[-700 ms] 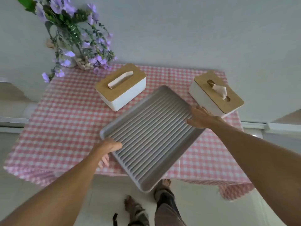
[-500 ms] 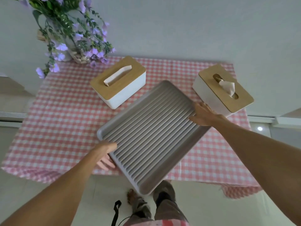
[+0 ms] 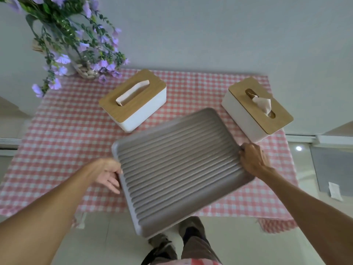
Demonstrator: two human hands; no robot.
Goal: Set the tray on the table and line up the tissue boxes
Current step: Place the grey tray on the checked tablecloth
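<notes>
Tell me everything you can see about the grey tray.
The tray is a grey rectangle with rounded corners, a low raised rim that looks paler outside, and a floor of parallel ridges. It looks like plastic, and it is empty. It sits askew to the table, its near corner past the table's front edge, above the floor. The left hand grips its left rim and the right hand its right rim. Whether it rests on the cloth cannot be told. It lies in front of both tissue boxes, touching neither.

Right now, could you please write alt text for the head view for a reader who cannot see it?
A person's left hand and right hand hold a ribbed grey tray by opposite edges, over a pink checked tablecloth. Behind it stand two wood-lidded tissue boxes, with purple flowers far left.
</notes>
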